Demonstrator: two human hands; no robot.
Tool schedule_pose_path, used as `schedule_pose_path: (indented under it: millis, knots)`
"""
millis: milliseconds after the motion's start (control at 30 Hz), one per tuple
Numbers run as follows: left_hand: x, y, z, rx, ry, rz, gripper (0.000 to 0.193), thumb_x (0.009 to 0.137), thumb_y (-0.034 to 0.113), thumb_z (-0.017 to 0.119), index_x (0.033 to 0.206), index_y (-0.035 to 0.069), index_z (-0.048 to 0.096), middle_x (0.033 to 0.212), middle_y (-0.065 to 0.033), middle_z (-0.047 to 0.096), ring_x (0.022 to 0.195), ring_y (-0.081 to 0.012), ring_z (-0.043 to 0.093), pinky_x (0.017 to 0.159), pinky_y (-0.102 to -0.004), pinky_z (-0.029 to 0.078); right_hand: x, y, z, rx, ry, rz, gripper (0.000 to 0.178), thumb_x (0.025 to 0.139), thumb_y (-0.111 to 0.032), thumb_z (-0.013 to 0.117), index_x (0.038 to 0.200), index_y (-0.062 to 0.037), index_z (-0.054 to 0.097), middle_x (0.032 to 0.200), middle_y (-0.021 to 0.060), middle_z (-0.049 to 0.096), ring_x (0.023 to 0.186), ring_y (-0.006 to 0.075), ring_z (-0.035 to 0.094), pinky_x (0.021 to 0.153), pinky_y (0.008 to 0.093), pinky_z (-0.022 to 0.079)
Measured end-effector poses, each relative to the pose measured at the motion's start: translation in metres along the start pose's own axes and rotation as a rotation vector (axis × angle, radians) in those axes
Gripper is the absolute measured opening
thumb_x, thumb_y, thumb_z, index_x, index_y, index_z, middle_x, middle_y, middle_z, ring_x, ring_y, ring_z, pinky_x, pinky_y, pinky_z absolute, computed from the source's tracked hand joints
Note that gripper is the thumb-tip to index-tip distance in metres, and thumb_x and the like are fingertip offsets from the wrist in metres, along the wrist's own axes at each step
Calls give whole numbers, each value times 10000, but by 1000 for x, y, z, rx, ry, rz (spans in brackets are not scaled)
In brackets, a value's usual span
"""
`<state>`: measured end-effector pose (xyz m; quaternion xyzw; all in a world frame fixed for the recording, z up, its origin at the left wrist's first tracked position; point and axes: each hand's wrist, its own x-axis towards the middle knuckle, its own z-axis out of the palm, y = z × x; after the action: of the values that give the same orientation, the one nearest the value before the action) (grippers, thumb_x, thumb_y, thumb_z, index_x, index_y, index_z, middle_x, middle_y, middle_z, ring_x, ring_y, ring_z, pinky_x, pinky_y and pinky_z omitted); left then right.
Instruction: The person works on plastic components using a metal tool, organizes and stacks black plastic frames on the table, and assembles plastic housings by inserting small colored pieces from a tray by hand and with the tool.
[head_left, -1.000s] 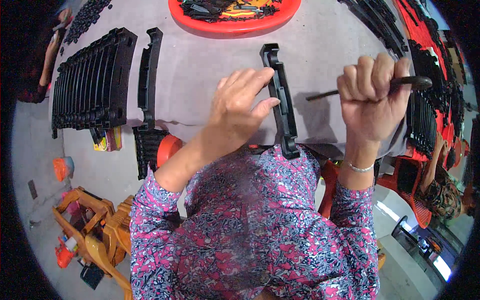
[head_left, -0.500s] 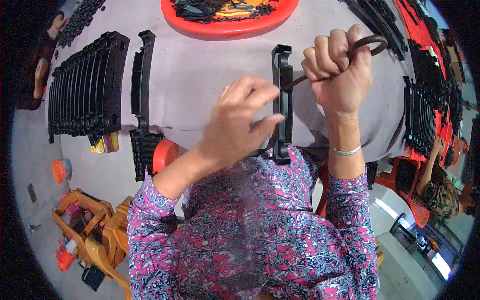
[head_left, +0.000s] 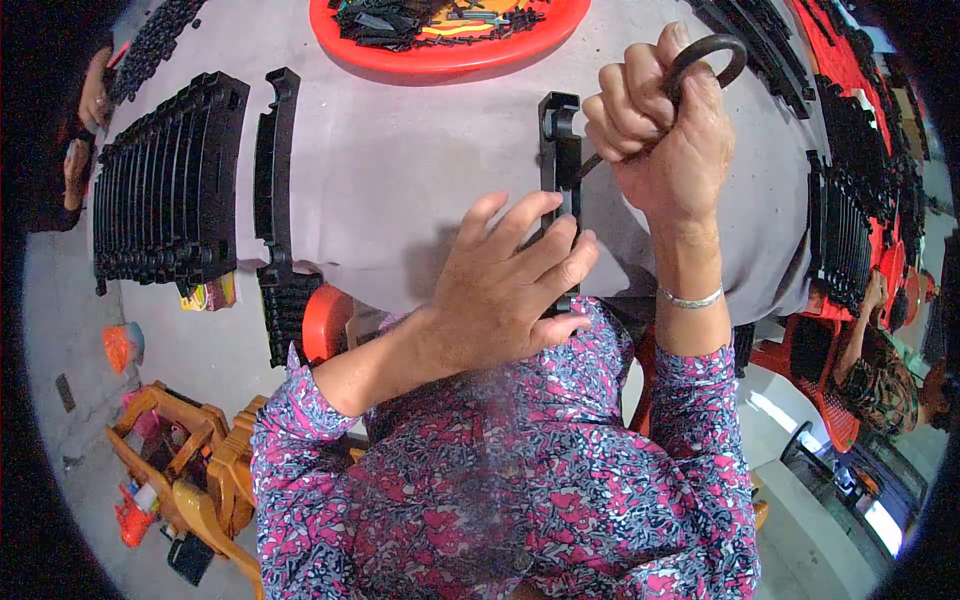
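Note:
A long black plastic part (head_left: 560, 135) lies lengthwise on the cloth-covered table in front of me, its near end reaching the table edge. My left hand (head_left: 505, 280) is spread over its near half, fingers apart and the thumb by the near end. I cannot tell how firmly it touches. My right hand (head_left: 670, 140) is wrapped in a fist around a dark metal hook-like tool with a looped handle (head_left: 735, 58). The tool's thin shaft slants down left from the fist to the middle of the part; its tip is hidden against the part.
At left, a single black part (head_left: 272, 180) lies beside a row of several similar ones (head_left: 170, 180). A red tray (head_left: 465, 72) of small black pieces sits at the far side. More black parts (head_left: 840, 235) line the right. Another person's hand (head_left: 95, 95) shows at far left.
My left hand has come nearer to me and right, from beside the part to over its near half, fingers spreading. My right fist with the tool has shifted slightly left and away.

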<state>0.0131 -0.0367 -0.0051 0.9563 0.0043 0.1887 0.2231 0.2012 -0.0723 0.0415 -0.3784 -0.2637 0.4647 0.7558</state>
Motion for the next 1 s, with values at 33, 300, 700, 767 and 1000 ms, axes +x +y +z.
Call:
schedule_pose_path:
  millis: [33, 300, 700, 767, 1000]
  knots:
    - [-1, 0, 1, 12, 0, -7, 637, 721, 497, 685, 1240, 149, 564, 1223, -60, 539, 1227, -301, 435, 989, -524, 315, 1, -1, 4, -85, -38, 16, 504, 1017, -476, 354, 633, -156, 292, 559, -46, 231, 481, 85, 190, 427, 247, 200]
    - [-3, 8, 2, 135, -11, -46, 694, 627, 378, 780, 1258, 177, 572, 1241, -22, 519, 1196, -274, 439, 946, -493, 336, 6, 1, -4, 20, -14, 101, 499, 1034, -433, 334, 620, -158, 297, 544, -55, 223, 473, 77, 184, 422, 244, 182]
    - [-1, 12, 0, 89, -54, -89, 684, 619, 318, 800, 1247, 165, 576, 1238, -45, 504, 1159, -275, 453, 938, -475, 364, 11, 2, -6, 71, -96, 140, 423, 1033, -405, 345, 695, -150, 324, 575, -55, 228, 481, 73, 203, 414, 235, 183]
    - [0, 12, -1, 88, -68, -101, 681, 618, 308, 804, 1243, 162, 577, 1240, -51, 504, 1158, -276, 454, 935, -474, 368, 9, 2, 4, 6, 85, 23, 451, 1031, -413, 346, 661, -155, 321, 553, -58, 226, 470, 74, 190, 414, 234, 185]
    - [1, 13, -3, 82, -71, -106, 667, 625, 313, 803, 1233, 156, 577, 1255, -59, 504, 1152, -278, 457, 932, -477, 375, 7, 3, -6, 31, 41, 38, 473, 1026, -408, 370, 626, -162, 308, 533, -59, 222, 460, 79, 180, 415, 240, 182]
